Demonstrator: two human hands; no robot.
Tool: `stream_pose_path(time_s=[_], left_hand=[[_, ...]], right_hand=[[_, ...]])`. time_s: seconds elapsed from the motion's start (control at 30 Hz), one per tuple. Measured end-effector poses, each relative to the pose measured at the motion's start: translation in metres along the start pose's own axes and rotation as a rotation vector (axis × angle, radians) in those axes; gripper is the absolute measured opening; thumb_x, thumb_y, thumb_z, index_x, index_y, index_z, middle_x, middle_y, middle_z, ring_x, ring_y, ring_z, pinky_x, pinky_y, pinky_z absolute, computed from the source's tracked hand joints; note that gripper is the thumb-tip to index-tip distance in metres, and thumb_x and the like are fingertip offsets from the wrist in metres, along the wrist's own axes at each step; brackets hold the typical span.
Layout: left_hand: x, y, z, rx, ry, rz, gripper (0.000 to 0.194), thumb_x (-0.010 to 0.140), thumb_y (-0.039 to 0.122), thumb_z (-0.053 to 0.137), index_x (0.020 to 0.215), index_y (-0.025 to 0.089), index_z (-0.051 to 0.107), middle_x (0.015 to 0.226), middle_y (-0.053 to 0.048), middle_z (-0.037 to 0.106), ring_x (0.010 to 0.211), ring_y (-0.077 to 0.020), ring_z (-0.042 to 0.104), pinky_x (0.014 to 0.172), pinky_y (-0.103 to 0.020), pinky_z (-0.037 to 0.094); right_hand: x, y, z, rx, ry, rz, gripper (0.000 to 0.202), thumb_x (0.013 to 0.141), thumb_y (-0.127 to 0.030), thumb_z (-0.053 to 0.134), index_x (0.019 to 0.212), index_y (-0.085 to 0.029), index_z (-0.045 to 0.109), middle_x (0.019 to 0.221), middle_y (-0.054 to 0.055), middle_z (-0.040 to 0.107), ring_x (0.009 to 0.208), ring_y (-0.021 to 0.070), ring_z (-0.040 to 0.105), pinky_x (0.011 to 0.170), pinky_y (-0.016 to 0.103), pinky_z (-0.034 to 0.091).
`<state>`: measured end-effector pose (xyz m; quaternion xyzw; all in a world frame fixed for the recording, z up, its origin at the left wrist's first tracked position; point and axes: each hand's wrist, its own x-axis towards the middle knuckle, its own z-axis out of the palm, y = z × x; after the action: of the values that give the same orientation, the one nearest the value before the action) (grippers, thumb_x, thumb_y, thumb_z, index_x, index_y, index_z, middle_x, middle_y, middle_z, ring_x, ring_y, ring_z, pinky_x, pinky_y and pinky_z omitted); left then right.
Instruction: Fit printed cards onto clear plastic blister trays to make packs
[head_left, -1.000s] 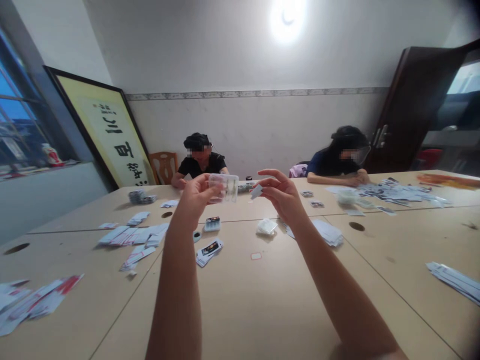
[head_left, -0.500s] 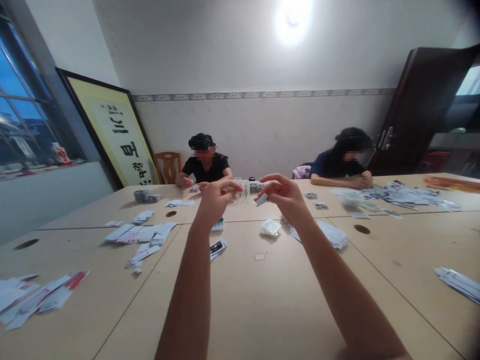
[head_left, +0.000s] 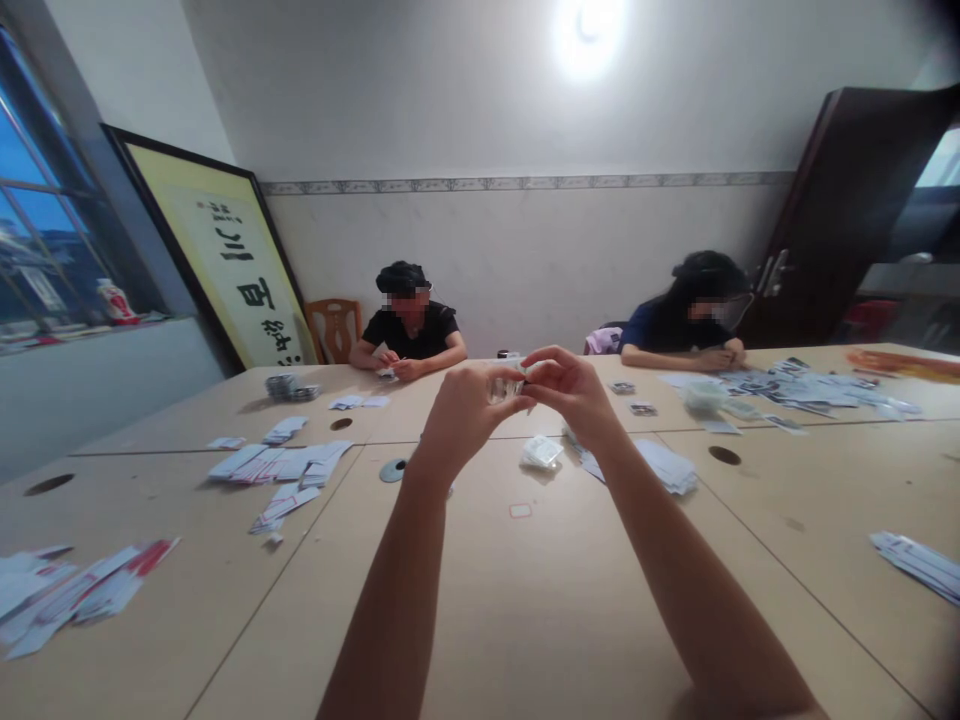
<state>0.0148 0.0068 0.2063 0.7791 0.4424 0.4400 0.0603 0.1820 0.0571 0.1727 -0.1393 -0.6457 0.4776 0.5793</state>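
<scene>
Head view: a clear plastic case (head_left: 504,386) is held up over the middle of the desk (head_left: 570,600), between the two bare hands I am following from afar. Fingers cover most of it, so I cannot tell where its long axis runs or which way its front faces; the visible part spans the gap between the fingertips. On the case I can read no brand, label or writing. Farther back, a framed panel (head_left: 240,265) leans at a slant against the wall, bearing large dark brushed characters, two of which look like 川 and 百. Flat on the desk, nearer me, lies a small red-bordered label (head_left: 520,511), too tiny to read. My left hand (head_left: 466,412) has its grip closed on the case's left side, back of the hand toward me, thumb stretched rightward beneath. My right hand (head_left: 571,392) arches in from the other side, index finger bent high, its grip pinched at the case's right end on something I cannot make out. Both forearms reach forward from the lower edge and angle inward. Just below the right hand sits a whitish packet (head_left: 541,453).
</scene>
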Motion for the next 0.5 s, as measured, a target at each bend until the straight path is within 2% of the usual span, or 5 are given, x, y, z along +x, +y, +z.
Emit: stream_pose_path(time_s=[0.13,0.27,0.5], left_hand=[[-0.0014,-0.0021,-0.0057,0.032,0.006,-0.062,0.021,0.084,0.038,0.075,0.096,0.022,0.081,0.062,0.001,0.062,0.055,-0.0121,0.046,0.053,-0.026,0.031],[-0.0015,-0.0053,-0.0091,0.008,0.008,-0.110,0.022,0.083,0.040,0.075,0.083,0.019,0.078,0.052,0.004,0.048,0.049,-0.0104,0.038,0.050,-0.026,0.023],[0.0015,-0.0076,-0.0053,-0.115,0.046,-0.178,0.028,0.078,0.046,0.076,0.073,0.018,0.073,0.052,0.003,0.050,0.049,-0.0106,0.038,0.049,-0.025,0.022]], right_hand=[[-0.0010,-0.0033,-0.0026,-0.074,-0.039,0.014,0.033,0.069,-0.019,0.081,0.098,-0.021,0.066,0.073,-0.003,0.072,0.066,0.0107,0.063,0.061,0.025,0.046],[-0.0013,-0.0058,-0.0050,-0.067,-0.057,0.011,0.035,0.067,-0.012,0.073,0.101,-0.021,0.065,0.075,-0.003,0.072,0.070,0.0112,0.065,0.063,0.025,0.047],[0.0003,-0.0070,-0.0040,-0.060,-0.005,-0.073,0.030,0.067,-0.012,0.066,0.096,-0.022,0.067,0.074,-0.004,0.071,0.075,0.0115,0.067,0.072,0.027,0.051]])
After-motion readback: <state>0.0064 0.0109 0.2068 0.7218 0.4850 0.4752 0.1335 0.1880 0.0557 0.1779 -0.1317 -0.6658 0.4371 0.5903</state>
